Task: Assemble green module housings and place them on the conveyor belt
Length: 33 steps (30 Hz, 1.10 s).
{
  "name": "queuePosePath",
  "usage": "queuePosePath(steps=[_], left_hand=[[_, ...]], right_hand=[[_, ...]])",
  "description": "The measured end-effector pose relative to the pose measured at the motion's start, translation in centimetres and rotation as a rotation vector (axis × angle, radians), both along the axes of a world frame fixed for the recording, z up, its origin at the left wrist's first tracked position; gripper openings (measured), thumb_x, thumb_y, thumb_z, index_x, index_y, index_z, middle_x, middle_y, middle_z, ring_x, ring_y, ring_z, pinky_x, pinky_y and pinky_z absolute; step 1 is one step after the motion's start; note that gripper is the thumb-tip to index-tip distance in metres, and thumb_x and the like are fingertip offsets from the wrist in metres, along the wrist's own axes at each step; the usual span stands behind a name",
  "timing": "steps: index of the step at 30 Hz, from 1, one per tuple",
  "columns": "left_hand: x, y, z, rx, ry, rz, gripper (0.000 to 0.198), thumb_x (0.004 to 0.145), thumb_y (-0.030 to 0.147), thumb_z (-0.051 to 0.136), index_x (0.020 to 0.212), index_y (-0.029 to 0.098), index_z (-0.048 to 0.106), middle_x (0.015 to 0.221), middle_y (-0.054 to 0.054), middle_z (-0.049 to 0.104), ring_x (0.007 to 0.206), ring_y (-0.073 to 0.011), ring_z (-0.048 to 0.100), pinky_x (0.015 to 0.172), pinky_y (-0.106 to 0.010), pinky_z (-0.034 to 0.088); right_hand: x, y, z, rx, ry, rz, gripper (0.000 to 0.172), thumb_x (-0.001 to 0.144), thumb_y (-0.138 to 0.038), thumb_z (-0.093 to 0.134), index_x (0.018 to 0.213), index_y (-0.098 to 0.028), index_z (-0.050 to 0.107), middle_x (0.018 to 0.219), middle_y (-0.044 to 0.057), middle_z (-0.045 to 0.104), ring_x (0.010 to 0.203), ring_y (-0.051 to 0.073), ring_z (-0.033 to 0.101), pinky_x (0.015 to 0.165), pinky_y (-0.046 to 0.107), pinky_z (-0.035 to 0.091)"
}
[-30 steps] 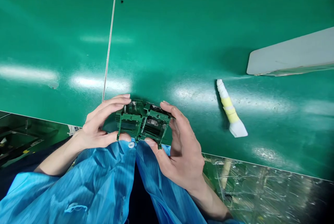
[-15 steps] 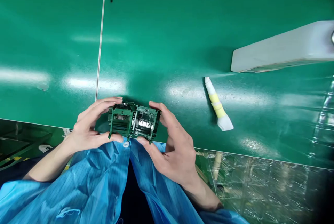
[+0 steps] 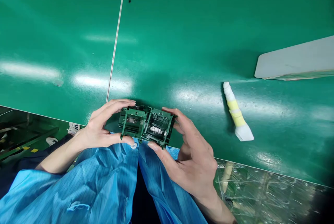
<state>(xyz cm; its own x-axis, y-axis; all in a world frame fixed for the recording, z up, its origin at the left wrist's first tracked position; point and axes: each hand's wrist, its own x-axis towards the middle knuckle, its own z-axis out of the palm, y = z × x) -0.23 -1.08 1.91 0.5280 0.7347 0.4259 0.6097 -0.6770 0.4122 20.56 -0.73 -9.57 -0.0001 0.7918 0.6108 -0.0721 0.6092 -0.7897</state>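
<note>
Left hand (image 3: 100, 130) and right hand (image 3: 191, 158) pinch the green plastic assembly (image 3: 146, 126) at the bench's (image 3: 182, 43) near edge, apparently two joined halves.

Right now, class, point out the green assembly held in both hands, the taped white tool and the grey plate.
green assembly (image 3: 146, 126): head view, the middle, where its two halves meet.
taped white tool (image 3: 239, 119): head view, its lower yellow tape band.
grey plate (image 3: 294, 60): head view, its flat top face.

Both bare forearms reach forward. The left hand (image 3: 100, 126) and right hand (image 3: 191, 158) face each other, fingers curled inward, thumbs nearest the body, gripping.
</note>
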Motion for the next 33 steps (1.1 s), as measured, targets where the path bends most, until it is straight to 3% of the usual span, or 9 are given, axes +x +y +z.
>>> queuePosePath(steps=[8,13,16,19,22,25,29,33], left_hand=[[-0.6,-0.2,-0.4,-0.067,-0.009,0.071,0.075,0.076,0.033,0.084,0.141,0.021,0.051,0.129,-0.015,0.065,0.123,-0.0259,0.063,0.108,-0.041,0.053],[-0.9,0.5,0.0,-0.026,0.21,0.174,0.075,0.078,0.032,0.082,0.142,0.024,0.045,0.133,-0.012,0.064,0.128,-0.0262,0.06,0.122,-0.051,0.035],[-0.3,0.8,1.2,0.005,0.427,0.201,0.069,0.084,0.033,0.074,0.145,0.022,0.042,0.133,-0.014,0.062,0.127,-0.0272,0.06,0.116,-0.05,0.044],[0.5,1.2,2.1,0.004,0.552,0.147,0.066,0.088,0.03,0.069,0.147,0.021,0.041,0.142,-0.019,0.053,0.132,-0.0302,0.055,0.108,-0.048,0.052],[0.9,1.9,2.2,0.071,0.528,0.019,0.074,0.083,0.034,0.076,0.147,0.022,0.042,0.145,-0.019,0.051,0.132,-0.0329,0.054,0.105,-0.048,0.054],[0.9,2.6,1.6,0.145,0.446,-0.053,0.077,0.081,0.03,0.078,0.148,0.022,0.043,0.129,-0.015,0.063,0.115,-0.0268,0.065,0.094,-0.04,0.06],[1.2,2.6,1.0,0.192,0.435,-0.014,0.068,0.083,0.023,0.073,0.146,0.023,0.047,0.117,-0.012,0.066,0.104,-0.0241,0.068,0.082,-0.034,0.062],[1.8,2.5,1.0,0.207,0.508,0.033,0.054,0.08,0.039,0.077,0.126,0.016,0.059,0.123,-0.017,0.065,0.106,-0.0289,0.068,0.084,-0.04,0.061]], right_hand=[[-0.7,0.6,-0.1,-0.029,0.036,0.087,0.064,0.092,-0.025,0.071,0.149,-0.022,0.042,0.137,0.012,0.057,0.125,0.03,0.059,0.105,0.047,0.055],[-2.1,2.5,-0.7,-0.023,0.009,0.118,0.058,0.094,-0.025,0.066,0.146,-0.023,0.04,0.143,0.011,0.052,0.136,0.027,0.049,0.12,0.05,0.037],[-2.6,3.2,-0.7,0.029,-0.044,0.098,0.057,0.095,-0.025,0.064,0.146,-0.022,0.038,0.145,0.011,0.05,0.139,0.026,0.046,0.126,0.054,0.024],[-2.7,3.2,-0.7,0.028,-0.07,0.097,0.058,0.095,-0.027,0.062,0.147,-0.021,0.036,0.146,0.012,0.049,0.138,0.026,0.046,0.126,0.052,0.024],[-2.6,3.1,-1.0,0.03,-0.119,0.103,0.064,0.097,-0.03,0.06,0.152,-0.019,0.03,0.149,0.013,0.046,0.141,0.025,0.042,0.125,0.052,0.024],[-1.8,3.0,-1.6,0.092,-0.22,0.133,0.08,0.099,-0.033,0.059,0.16,-0.015,0.011,0.158,0.016,0.031,0.15,0.026,0.025,0.126,0.052,0.024],[0.5,3.0,-2.3,0.161,-0.298,0.236,0.087,0.099,-0.037,0.059,0.162,-0.014,0.003,0.162,0.016,0.02,0.152,0.026,0.019,0.124,0.05,0.029],[1.3,3.4,-2.4,0.185,-0.306,0.263,0.08,0.102,-0.039,0.055,0.162,-0.017,0.007,0.161,0.015,0.024,0.151,0.026,0.022,0.124,0.05,0.03]])
